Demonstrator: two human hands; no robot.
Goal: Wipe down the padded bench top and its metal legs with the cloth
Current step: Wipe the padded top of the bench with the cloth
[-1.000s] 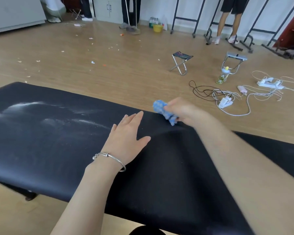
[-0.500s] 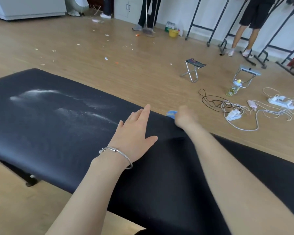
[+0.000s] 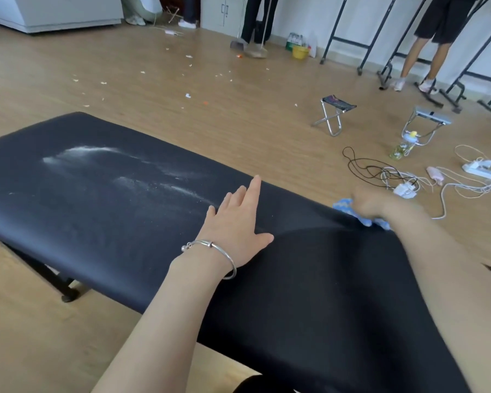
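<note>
A black padded bench top (image 3: 102, 211) fills the lower half of the view, with white powdery streaks (image 3: 85, 151) on its left part. My left hand (image 3: 236, 222), wearing a silver bracelet, lies flat and open on the pad near the middle. My right hand (image 3: 377, 202), blurred, is closed on a blue cloth (image 3: 349, 209) at the bench's far edge, to the right of the left hand. One black metal leg (image 3: 54, 279) shows under the near left side.
On the wooden floor beyond the bench lie tangled cables and power strips (image 3: 408, 182), a small folding stool (image 3: 335, 114), a bottle (image 3: 403, 146) and scattered scraps. People's legs (image 3: 425, 49) and black racks stand along the far wall.
My right hand with the blue cloth has slid to the right along the bench's far edge. The left hand has stayed flat on the pad. The view has shifted slightly.
</note>
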